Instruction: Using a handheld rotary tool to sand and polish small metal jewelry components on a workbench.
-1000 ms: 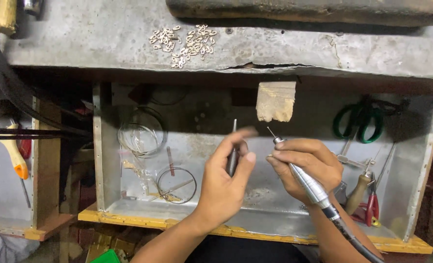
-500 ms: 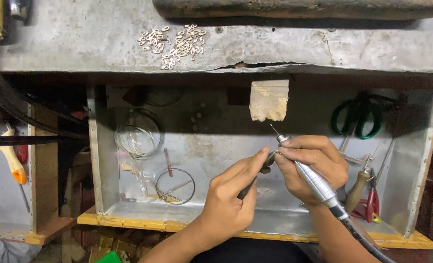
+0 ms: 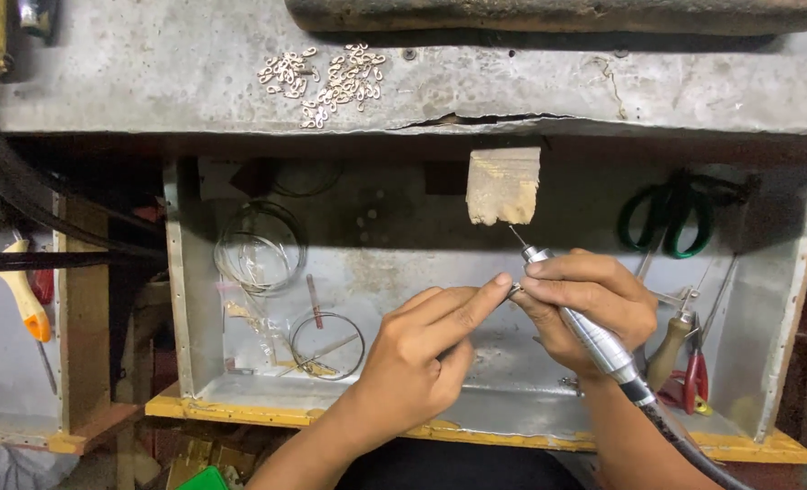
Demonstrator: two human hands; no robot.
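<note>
right hand: the right hand has its grip clamped round a slim silver rotary handpiece, held like a pen, fine bit pointing up and away toward the wooden peg that sticks out from the bench edge.

left hand: the left hand has thumb and forefinger pinched together right at the nose of the handpiece. Whatever sits between them is too small to make out, so can't say what it's clamped on.

what changed: 1 second back the left hand was holding a thin dark rod upright, clear of the tool. Half a second back it had swung over toward the handpiece. Now the fingertips touch the tool just behind the bit, and the rod isn't visible anymore.

what that means: my read is the hands have closed up on the tool's nose, maybe fiddling with the bit or collet, rather than cutting anything.

around them: metal catch tray below with wire hoops, green-handled scissors and red pliers on the right side, pile of small metal links up on the bench.
</note>
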